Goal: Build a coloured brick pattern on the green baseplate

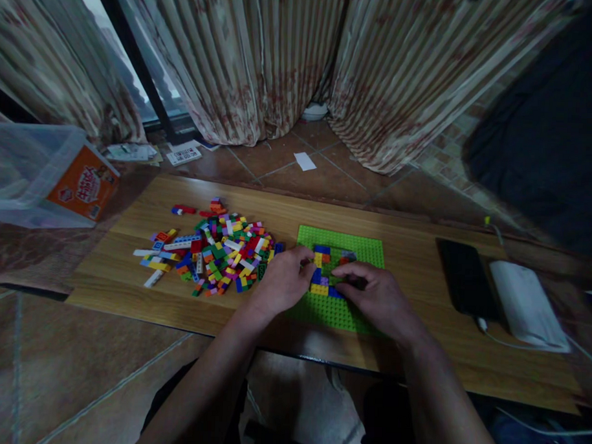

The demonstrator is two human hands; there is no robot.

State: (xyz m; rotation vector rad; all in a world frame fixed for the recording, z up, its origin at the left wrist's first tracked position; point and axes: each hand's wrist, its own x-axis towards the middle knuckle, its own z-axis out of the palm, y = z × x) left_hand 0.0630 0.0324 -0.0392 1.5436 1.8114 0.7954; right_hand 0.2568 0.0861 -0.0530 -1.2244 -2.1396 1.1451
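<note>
A green studded baseplate (363, 249) lies on a low wooden board (408, 355). Several coloured bricks (322, 275) are stuck together on the plate: blue, yellow, orange, purple. My left hand (280, 281) rests at the plate's left edge, fingers curled, fingertips touching the brick cluster. My right hand (378, 295) lies over the plate's middle, fingers bent and pinched against the bricks from the right. What sits under the fingertips is hidden. A heap of loose coloured bricks (217, 251) lies to the left of my left hand.
A clear plastic tub with an orange label (49, 178) stands at the far left. A black phone (464, 276) and a white power bank (526, 304) with a cable lie at the board's right. Curtains (263, 59) hang behind, and papers (182, 154) lie on the tiled floor.
</note>
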